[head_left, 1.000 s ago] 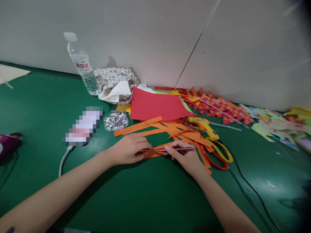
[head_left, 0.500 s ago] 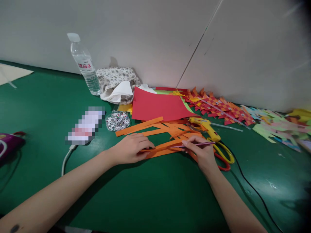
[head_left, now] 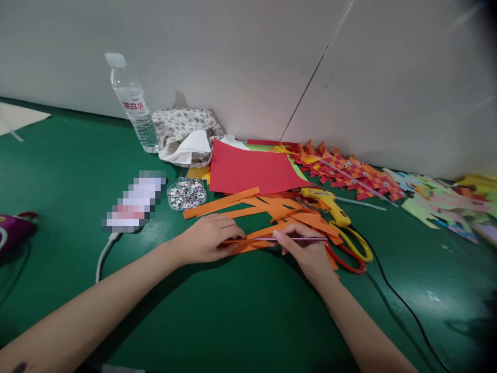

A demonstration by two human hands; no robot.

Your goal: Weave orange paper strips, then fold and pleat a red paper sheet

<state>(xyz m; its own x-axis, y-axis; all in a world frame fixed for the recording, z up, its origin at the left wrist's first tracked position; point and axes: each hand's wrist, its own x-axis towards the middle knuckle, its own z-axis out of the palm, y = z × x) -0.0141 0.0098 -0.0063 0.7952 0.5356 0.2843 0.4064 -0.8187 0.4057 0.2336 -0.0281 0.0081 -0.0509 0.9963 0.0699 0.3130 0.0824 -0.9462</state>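
Right hand [head_left: 306, 251] has slid back left, fingers pinching a thin stick [head_left: 298, 239] laid along the orange strip [head_left: 267, 231]; left hand [head_left: 205, 238] fingers pinch the strip's end, mid-table [head_left: 240, 321].

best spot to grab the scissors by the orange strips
Take the scissors by the red and yellow handle loops, from above on the right: they lie flat and bare on the table, while the blade end is buried under the orange strips.
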